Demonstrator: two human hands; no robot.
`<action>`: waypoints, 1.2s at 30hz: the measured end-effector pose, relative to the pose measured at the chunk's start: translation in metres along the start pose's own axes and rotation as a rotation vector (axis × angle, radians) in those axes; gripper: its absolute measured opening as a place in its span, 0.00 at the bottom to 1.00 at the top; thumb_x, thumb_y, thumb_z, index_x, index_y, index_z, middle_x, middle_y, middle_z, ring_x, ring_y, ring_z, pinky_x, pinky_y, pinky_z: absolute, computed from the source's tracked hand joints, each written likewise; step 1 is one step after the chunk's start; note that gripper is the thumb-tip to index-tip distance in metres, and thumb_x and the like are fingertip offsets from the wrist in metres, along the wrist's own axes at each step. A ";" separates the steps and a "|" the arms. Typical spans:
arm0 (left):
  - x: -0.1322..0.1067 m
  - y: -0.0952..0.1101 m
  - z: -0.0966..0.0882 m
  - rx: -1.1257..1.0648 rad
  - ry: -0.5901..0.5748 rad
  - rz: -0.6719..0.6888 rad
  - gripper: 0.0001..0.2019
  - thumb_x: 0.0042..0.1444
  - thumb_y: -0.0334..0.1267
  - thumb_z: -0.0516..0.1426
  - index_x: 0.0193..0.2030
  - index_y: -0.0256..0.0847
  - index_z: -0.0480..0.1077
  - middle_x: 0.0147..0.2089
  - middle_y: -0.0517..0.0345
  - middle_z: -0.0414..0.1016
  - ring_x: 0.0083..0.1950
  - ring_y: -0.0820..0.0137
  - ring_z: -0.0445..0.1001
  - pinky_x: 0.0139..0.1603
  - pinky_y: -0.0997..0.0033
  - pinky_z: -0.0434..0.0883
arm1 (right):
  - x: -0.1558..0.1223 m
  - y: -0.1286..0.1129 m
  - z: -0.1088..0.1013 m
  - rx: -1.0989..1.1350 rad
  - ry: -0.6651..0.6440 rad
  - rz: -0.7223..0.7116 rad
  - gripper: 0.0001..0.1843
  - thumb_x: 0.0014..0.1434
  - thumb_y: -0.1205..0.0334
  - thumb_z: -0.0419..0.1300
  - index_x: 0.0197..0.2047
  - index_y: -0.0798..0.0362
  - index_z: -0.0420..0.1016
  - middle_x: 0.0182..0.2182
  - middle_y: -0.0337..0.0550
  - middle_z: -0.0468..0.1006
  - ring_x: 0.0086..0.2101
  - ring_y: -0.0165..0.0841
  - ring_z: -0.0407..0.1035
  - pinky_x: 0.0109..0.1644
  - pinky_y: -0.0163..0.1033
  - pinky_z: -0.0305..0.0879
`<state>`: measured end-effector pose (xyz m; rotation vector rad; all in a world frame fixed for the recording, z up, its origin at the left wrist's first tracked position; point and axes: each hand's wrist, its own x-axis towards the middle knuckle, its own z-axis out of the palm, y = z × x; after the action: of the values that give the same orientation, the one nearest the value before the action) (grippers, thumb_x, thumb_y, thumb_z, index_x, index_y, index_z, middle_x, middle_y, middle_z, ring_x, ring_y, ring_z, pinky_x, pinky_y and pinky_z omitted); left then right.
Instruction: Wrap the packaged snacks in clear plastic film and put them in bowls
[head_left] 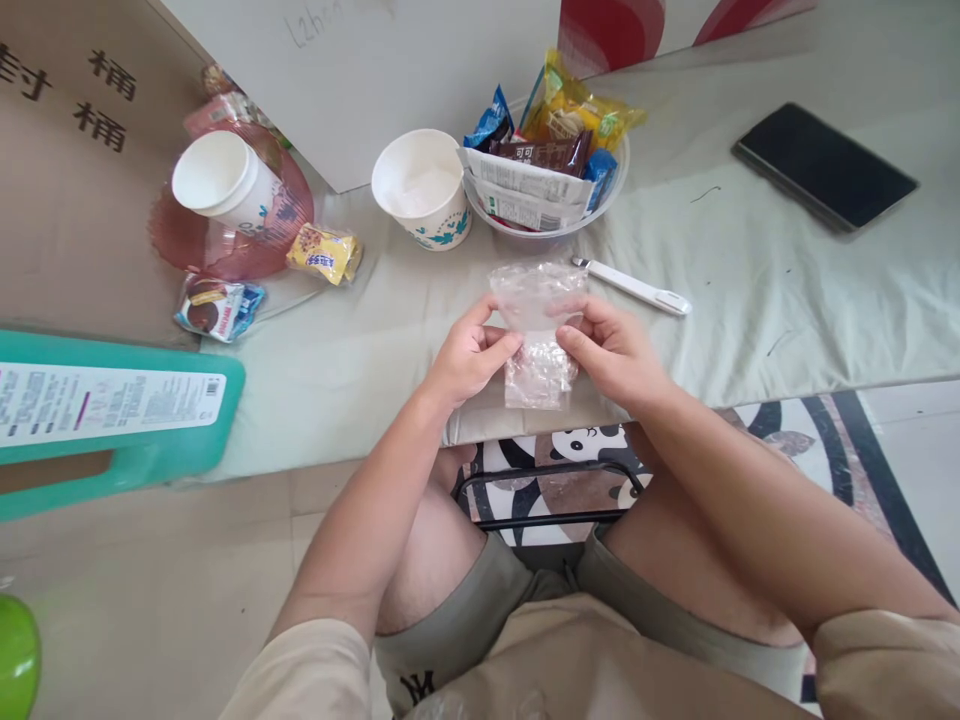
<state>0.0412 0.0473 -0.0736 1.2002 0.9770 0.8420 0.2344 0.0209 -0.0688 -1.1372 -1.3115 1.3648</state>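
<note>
A clear plastic bag (538, 375) hangs between my two hands over the table's front edge. My left hand (474, 352) pinches its left side with thumb and fingers. On the opposite side, my right hand (611, 350) grips the bag in the same way. The bag looks thin and crinkled, its upper part spread wider than the lower; I cannot make out anything inside. Just beyond my right hand lies a white utility knife (637, 287) on the cloth. A white paper cup (421, 190) with a teal leaf print stands behind my left hand.
Wrapped snacks fill a clear bowl (551, 225) at the back. To the left are a reddish basket (169, 235), more paper cups (225, 180), a yellow snack pack (324, 253) and a biscuit pack (216, 310). A phone (825, 165) lies right; a teal container (217, 440) stands left.
</note>
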 end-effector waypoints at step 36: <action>0.093 0.111 -0.088 1.379 0.487 0.280 0.07 0.52 0.32 0.59 0.37 0.48 0.73 0.41 0.52 0.78 0.47 0.58 0.75 0.51 0.58 0.71 | 0.024 -0.003 0.009 -0.034 0.184 0.002 0.10 0.57 0.55 0.57 0.41 0.50 0.68 0.25 0.32 0.68 0.25 0.28 0.64 0.31 0.38 0.59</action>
<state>-0.0095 0.1833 0.0140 2.3882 1.9516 0.6305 0.2217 0.0428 -0.0661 -1.2557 -1.2047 1.2125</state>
